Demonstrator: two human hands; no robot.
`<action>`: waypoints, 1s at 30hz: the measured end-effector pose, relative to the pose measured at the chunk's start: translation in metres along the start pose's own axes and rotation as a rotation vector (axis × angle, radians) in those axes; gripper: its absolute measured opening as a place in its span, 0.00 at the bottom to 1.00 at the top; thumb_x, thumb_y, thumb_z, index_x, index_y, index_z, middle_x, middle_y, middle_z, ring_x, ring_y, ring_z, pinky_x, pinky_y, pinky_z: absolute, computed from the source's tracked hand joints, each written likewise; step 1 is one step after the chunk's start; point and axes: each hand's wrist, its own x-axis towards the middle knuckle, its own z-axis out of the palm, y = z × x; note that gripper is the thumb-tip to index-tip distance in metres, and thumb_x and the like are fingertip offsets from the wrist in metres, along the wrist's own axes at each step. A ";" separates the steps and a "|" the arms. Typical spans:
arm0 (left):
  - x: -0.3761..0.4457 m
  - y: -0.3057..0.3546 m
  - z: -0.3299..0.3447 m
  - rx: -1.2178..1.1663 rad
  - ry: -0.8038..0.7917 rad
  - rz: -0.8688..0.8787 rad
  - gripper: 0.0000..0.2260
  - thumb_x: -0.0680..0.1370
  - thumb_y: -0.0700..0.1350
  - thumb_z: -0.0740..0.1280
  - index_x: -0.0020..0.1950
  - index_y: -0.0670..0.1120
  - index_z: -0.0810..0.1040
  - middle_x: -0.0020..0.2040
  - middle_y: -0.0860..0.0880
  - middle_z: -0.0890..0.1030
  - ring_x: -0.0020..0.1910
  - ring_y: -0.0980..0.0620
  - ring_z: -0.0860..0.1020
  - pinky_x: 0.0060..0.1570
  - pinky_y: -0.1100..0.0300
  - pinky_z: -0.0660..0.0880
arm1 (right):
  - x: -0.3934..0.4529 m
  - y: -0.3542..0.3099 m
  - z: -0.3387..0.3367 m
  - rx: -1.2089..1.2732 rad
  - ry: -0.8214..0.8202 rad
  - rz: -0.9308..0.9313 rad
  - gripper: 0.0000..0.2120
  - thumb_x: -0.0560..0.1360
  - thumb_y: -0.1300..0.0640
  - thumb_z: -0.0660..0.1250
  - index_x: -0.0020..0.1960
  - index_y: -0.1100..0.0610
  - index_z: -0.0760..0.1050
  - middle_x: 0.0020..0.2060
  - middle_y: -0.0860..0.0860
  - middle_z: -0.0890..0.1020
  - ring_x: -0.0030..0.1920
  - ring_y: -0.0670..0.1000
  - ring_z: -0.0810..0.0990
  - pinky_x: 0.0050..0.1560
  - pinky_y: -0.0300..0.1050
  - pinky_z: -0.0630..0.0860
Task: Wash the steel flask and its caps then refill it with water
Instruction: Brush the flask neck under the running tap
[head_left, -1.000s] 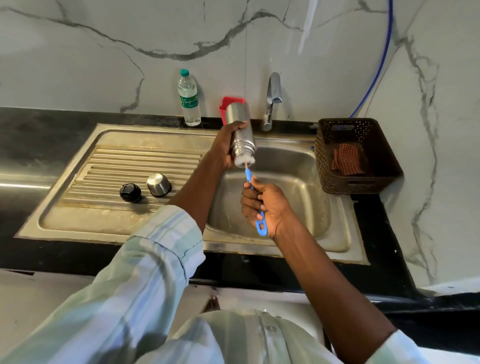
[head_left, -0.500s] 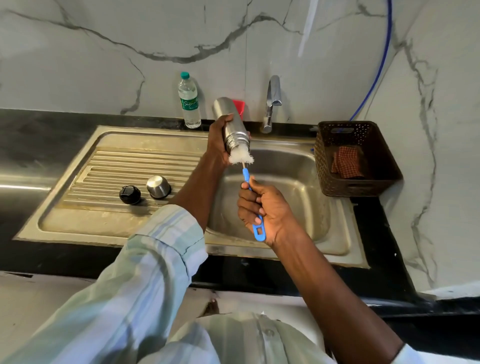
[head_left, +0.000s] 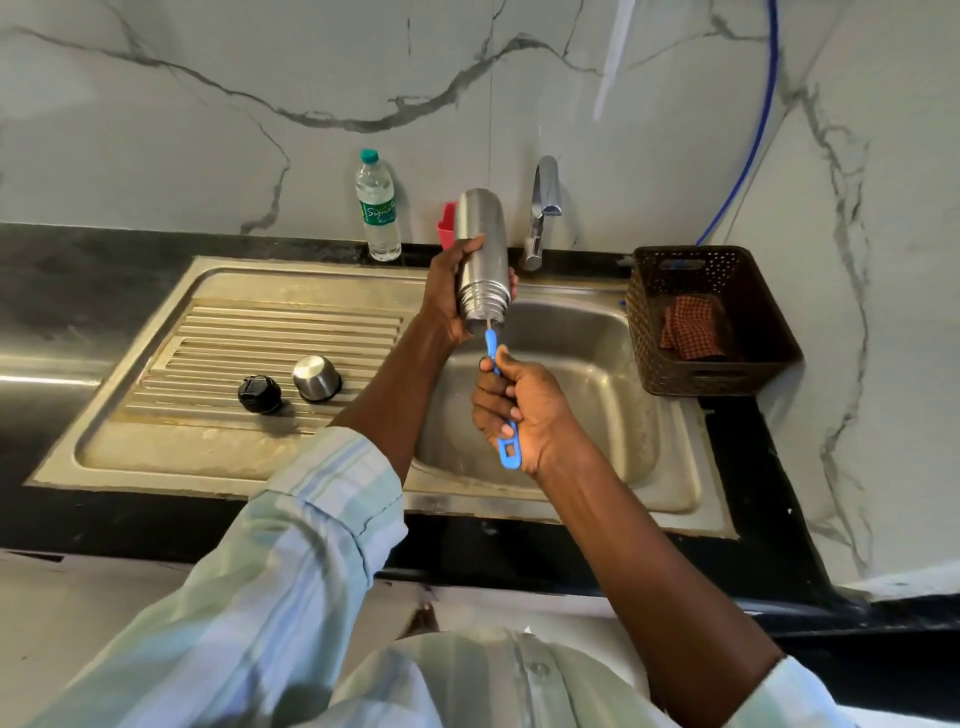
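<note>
My left hand (head_left: 447, 296) grips the steel flask (head_left: 482, 244) upside down, mouth toward me, above the sink basin (head_left: 587, 364). Just below the mouth, my right hand (head_left: 519, 415) holds the blue handle of a bottle brush (head_left: 506, 441); its bristle end is pushed inside the flask and hidden. Side by side on the ribbed drainboard (head_left: 260, 332) to the left stand the steel cap (head_left: 316, 377) and the black inner cap (head_left: 259, 394).
A tap (head_left: 543, 208) rises behind the basin with no water running. A plastic water bottle (head_left: 378, 208) and a red container (head_left: 445, 223) stand at the wall. A brown basket (head_left: 711, 322) with a checked cloth sits right of the sink.
The white bristles that showed at the flask's mouth half a second ago have gone back inside. The flask has tipped from leaning left to more upright.
</note>
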 end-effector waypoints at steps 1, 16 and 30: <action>0.001 0.003 -0.001 -0.005 0.001 -0.007 0.23 0.75 0.46 0.68 0.64 0.35 0.68 0.43 0.38 0.78 0.40 0.41 0.79 0.41 0.51 0.80 | -0.004 0.002 -0.002 -0.005 -0.005 0.002 0.15 0.84 0.55 0.52 0.41 0.59 0.67 0.21 0.47 0.61 0.16 0.43 0.58 0.14 0.34 0.56; 0.011 0.006 0.010 0.585 0.238 -0.084 0.26 0.69 0.47 0.79 0.62 0.40 0.73 0.42 0.42 0.81 0.34 0.44 0.82 0.37 0.53 0.81 | 0.016 -0.004 -0.020 -0.528 0.277 -0.132 0.15 0.84 0.54 0.52 0.41 0.58 0.68 0.21 0.47 0.60 0.18 0.44 0.54 0.20 0.32 0.53; 0.010 0.001 -0.002 0.220 0.164 -0.002 0.32 0.70 0.49 0.74 0.67 0.36 0.68 0.43 0.39 0.77 0.37 0.40 0.79 0.41 0.47 0.80 | -0.004 -0.003 -0.014 0.092 -0.033 0.043 0.15 0.83 0.56 0.52 0.40 0.59 0.68 0.21 0.47 0.61 0.16 0.43 0.58 0.13 0.35 0.56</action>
